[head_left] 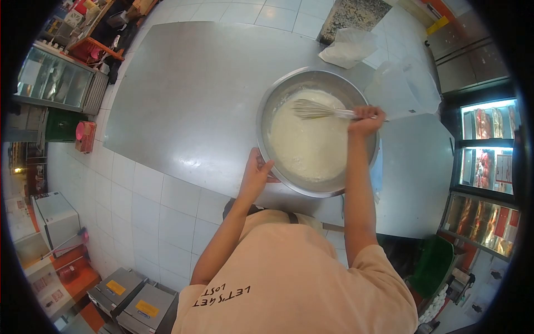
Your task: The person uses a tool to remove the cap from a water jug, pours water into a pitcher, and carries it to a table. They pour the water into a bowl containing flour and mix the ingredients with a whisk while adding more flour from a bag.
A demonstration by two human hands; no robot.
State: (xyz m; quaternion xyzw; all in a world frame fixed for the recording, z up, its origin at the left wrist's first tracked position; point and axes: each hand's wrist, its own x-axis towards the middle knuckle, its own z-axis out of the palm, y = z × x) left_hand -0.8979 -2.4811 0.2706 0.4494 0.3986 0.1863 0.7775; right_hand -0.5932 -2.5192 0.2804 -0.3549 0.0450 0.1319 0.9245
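Observation:
A wide steel mixing bowl (271, 100) stands on the metal table, with pale, creamy batter (306, 142) spread across its bottom. My right hand (367, 120) is closed round the handle of a wire whisk (314, 109). The whisk's wires point left and lie at the surface of the batter. At the bowl's near left side, my left hand (261, 170) grips the rim, thumb toward the edge and fingers partly hidden against the outer wall.
The steel table (183, 100) extends far to the left. Behind the bowl lies a white plastic bag (347, 49); a translucent plastic jug (409, 89) stands to the right. Lit display fridges (489, 145) line the right side, and grey bins (147, 306) stand at lower left.

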